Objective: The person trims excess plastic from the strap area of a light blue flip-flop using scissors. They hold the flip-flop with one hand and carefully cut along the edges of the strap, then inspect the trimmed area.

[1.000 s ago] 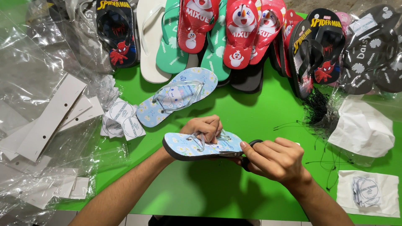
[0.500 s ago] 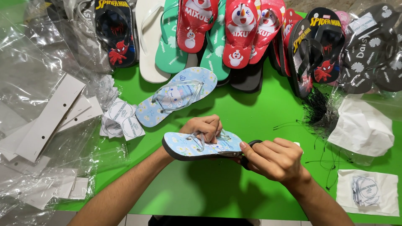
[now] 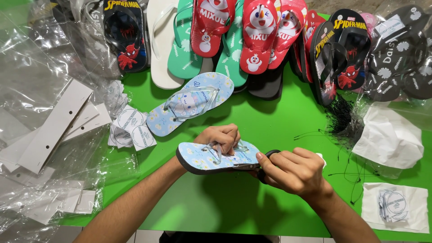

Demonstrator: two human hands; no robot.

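The left hand (image 3: 221,137) curls over the clear strap of a light blue flip-flop (image 3: 216,158), fingers hooked around the strap and holding the sandal on its edge just above the green table (image 3: 252,207). The right hand (image 3: 292,171) is closed around a dark-handled tool (image 3: 266,163) at the sandal's heel end, thumb pressed along the sole's rim; the tool's working end is hidden, so what it does there cannot be told. The held flip-flop sits near the middle of the table, close to the person's body. Its matching light blue mate (image 3: 191,108) lies flat just beyond, strap up. Further back runs a row of printed sandals (image 3: 252,40) in red, green, white and black. To the left lie white card strips (image 3: 54,126) on clear plastic bags, with round paper tags (image 3: 130,128) beside them. To the right are black threads (image 3: 342,117) and crumpled white paper (image 3: 389,137).
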